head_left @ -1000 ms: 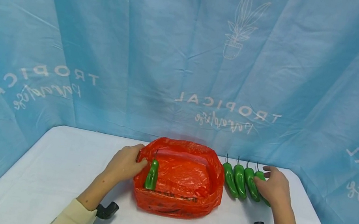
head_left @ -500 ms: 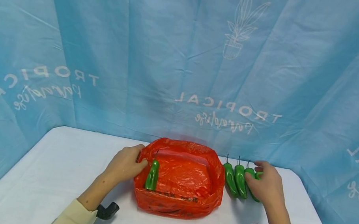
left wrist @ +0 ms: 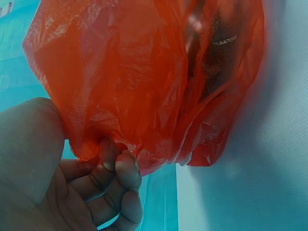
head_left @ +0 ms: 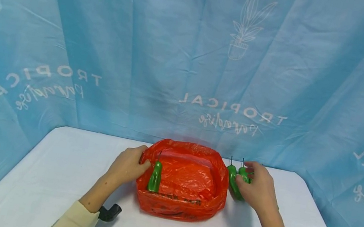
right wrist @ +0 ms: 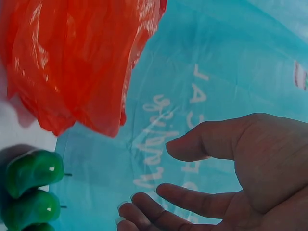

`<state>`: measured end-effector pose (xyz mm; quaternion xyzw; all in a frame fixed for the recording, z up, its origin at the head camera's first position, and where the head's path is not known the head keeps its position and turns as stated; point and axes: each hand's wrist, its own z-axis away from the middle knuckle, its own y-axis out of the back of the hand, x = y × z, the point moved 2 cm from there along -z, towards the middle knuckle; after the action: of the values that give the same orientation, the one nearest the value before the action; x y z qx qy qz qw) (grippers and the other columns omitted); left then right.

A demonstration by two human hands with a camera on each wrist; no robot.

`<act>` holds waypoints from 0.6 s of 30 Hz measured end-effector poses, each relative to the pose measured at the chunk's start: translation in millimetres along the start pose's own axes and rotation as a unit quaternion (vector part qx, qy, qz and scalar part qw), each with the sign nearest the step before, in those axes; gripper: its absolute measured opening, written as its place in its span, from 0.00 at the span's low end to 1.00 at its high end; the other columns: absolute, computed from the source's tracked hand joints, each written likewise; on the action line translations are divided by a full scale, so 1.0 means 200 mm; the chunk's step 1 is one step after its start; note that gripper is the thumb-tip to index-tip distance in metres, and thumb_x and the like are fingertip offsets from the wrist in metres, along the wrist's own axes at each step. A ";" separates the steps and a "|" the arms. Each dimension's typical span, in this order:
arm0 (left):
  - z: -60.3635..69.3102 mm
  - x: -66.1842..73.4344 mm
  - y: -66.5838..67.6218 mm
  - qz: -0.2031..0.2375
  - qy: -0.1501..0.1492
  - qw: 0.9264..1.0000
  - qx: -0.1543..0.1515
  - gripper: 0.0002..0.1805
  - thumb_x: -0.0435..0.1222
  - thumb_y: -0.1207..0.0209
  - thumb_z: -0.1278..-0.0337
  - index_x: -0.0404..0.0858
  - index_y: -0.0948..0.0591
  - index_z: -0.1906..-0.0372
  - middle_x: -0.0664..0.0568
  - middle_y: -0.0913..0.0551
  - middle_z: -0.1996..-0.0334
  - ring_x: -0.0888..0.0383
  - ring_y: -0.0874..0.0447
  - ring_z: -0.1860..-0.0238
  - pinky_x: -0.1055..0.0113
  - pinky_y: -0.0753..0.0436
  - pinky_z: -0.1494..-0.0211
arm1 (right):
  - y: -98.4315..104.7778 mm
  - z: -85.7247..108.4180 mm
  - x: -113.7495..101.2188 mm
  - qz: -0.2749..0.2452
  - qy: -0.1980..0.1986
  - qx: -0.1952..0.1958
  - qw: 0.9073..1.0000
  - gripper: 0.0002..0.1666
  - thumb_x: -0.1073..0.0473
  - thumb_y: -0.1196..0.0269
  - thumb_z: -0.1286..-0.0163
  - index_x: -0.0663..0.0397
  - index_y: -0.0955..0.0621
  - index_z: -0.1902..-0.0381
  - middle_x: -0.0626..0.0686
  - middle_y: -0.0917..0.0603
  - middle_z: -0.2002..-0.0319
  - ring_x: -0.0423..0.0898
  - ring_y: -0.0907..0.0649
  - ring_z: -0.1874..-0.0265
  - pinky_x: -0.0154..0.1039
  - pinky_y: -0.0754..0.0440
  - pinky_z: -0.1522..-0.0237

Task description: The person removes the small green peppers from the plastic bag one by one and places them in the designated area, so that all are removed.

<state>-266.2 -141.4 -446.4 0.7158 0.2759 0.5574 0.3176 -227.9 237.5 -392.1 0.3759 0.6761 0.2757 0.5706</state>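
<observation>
An open red plastic bag stands at the middle of the white table. Its left rim is pinched between the thumb and curled fingers of my left hand, and the left wrist view shows those fingers on the film. One green chili pepper lies inside the bag on its left side. To the right of the bag, more green peppers lie in a row, stems pointing away. Over that row hovers my right hand, thumb and fingers apart, holding nothing; it hides part of the row.
A blue printed curtain hangs close behind the table and along both sides. White cloth covers the tabletop. A black curved piece sticks out at each wrist.
My right hand has moved left along the row, from the rightmost pepper toward those nearer the bag. The left hand and the bag have stayed in place.
</observation>
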 end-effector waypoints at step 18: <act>0.00 0.01 0.01 0.002 0.006 1.000 -0.001 0.19 0.36 0.39 0.36 0.34 0.17 0.42 0.53 0.15 0.70 0.58 0.20 0.74 0.64 0.18 0.70 | -0.16 0.06 -0.24 -0.032 0.072 -0.028 0.996 0.27 0.61 0.29 0.33 0.63 0.20 0.38 0.60 0.15 0.50 0.57 0.15 0.54 0.51 0.11 0.56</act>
<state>-265.3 -141.7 -444.3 0.7130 0.2754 0.5625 0.3154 -219.3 179.1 -393.0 0.3171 0.7194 0.3025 0.5389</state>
